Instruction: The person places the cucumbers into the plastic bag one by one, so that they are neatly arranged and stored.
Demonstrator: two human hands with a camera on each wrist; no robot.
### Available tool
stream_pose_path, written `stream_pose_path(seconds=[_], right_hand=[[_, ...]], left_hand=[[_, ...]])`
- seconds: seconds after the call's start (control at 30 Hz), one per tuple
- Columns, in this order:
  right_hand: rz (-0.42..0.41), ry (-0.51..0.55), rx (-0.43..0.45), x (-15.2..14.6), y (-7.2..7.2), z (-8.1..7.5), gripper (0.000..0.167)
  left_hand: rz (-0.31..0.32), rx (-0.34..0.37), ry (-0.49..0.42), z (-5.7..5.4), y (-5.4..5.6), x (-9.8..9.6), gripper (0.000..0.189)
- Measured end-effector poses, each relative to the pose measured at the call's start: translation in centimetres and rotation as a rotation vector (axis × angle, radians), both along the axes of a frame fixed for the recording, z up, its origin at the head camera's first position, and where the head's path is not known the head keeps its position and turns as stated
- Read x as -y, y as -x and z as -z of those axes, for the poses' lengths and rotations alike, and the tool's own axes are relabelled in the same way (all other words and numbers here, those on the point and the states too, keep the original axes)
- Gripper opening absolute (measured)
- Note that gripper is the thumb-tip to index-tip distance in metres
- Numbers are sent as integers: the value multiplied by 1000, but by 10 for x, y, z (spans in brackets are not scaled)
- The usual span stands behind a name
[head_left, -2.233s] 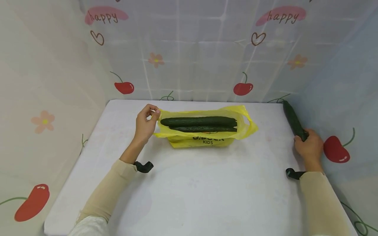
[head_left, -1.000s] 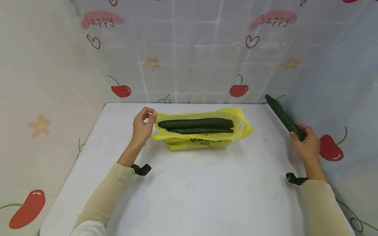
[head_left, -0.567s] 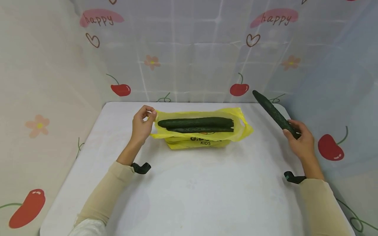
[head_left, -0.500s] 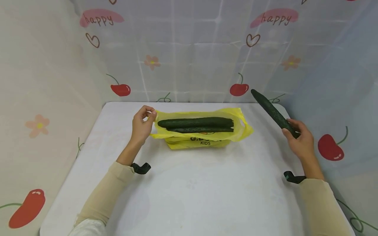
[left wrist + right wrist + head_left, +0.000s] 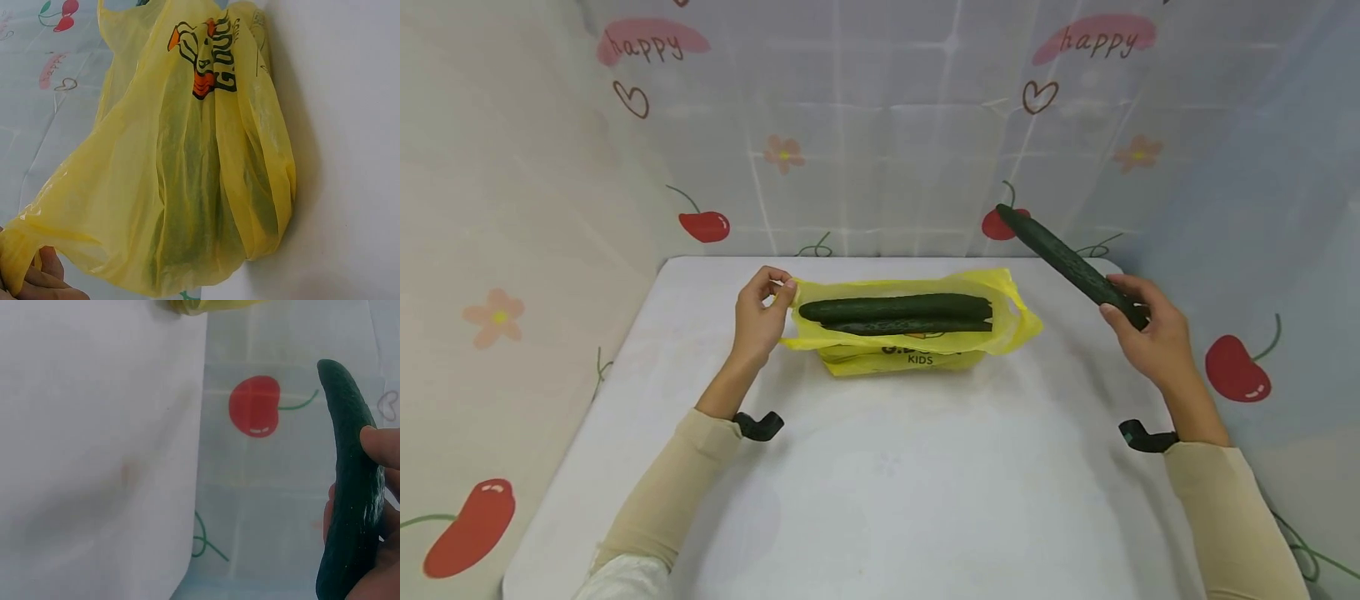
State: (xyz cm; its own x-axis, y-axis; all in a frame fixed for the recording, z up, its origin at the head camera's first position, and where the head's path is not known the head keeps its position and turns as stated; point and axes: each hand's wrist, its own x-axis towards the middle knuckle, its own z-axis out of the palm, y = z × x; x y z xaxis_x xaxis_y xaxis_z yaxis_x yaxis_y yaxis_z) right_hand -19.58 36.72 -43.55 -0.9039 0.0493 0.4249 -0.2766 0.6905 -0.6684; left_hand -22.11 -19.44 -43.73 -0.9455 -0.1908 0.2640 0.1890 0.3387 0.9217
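Note:
A yellow plastic bag (image 5: 902, 362) with duck printing lies on the table, its mouth spread upward. Inside it, two cucumbers (image 5: 895, 308) rest side by side, and their green shows through the plastic in the left wrist view. My left hand (image 5: 762, 315) pinches the bag's left handle between thumb and fingers. To the right, my right hand (image 5: 1152, 333) grips another cucumber (image 5: 1060, 254) near its lower end. That cucumber is held above the table, tilted, its far tip pointing up and left. The right wrist view shows thumb and fingers around the cucumber (image 5: 350, 487).
The white table (image 5: 925, 483) reaches back to a pale curtain (image 5: 887, 125) printed with cherries, hearts and flowers. Similar printed sheets hang at the left and right sides. The bag's right handle loop (image 5: 1028, 321) stands loose toward the right hand.
My right hand has lifted the cucumber from the table's right edge and swung it leftward, its tip turning toward the bag. The left hand keeps its pinch on the bag.

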Motion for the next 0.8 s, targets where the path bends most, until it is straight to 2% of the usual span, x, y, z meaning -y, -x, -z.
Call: stream_pose_path(seconds=[0.4,0.67,0.8], right_hand=[[-122,-81,-91,34,-8,-37,52],[-199,-179,-148,58,-17,-65,56],[-245,-209,-177,67,-19,-75,58]], left_hand=[[-8,10,-7,-1,1,0,15],[3,27,-23,-24,-15,-10,15],[6,19,-37,-24,-15,-10,14]])
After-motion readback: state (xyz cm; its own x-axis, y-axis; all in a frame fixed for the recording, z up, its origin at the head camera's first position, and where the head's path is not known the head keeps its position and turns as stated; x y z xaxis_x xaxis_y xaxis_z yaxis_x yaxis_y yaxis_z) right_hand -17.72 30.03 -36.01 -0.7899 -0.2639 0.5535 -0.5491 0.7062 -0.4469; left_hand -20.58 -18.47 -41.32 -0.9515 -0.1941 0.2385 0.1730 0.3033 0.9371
